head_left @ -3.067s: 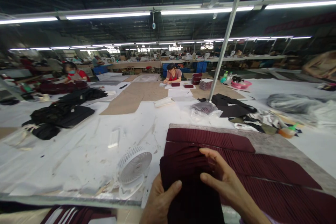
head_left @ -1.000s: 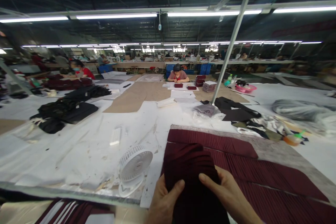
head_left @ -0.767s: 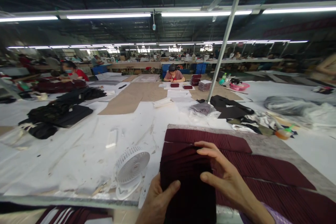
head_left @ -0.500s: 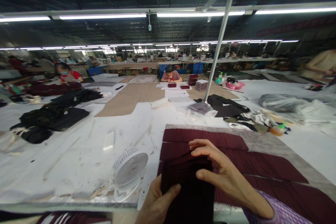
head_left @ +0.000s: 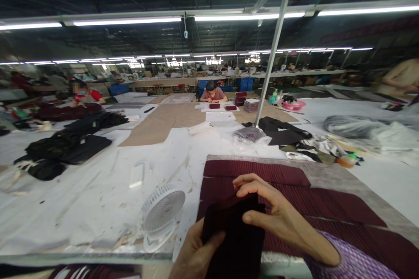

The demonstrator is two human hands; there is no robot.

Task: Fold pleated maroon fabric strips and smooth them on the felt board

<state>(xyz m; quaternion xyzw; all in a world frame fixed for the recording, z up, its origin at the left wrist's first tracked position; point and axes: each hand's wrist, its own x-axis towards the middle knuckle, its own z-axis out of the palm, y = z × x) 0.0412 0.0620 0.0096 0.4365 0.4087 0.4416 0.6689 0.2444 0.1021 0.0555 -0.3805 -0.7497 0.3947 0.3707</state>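
The left hand grips the near-left edge of a folded maroon pleated piece, thumb on top; the right hand lies over the piece's far-right corner, fingers curled and pinching the cloth. Beyond the right hand spread more maroon pleated panels; just left of the left hand sits a small white fan on the white table.

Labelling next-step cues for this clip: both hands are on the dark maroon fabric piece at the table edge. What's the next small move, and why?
Probably lay the dark maroon piece flat onto the pleated maroon panels and smooth it. The left hand grips its left edge with the thumb on top, the right hand pinches its top edge, and that edge looks folded and raised off the panels. The white fan stands apart to the left.
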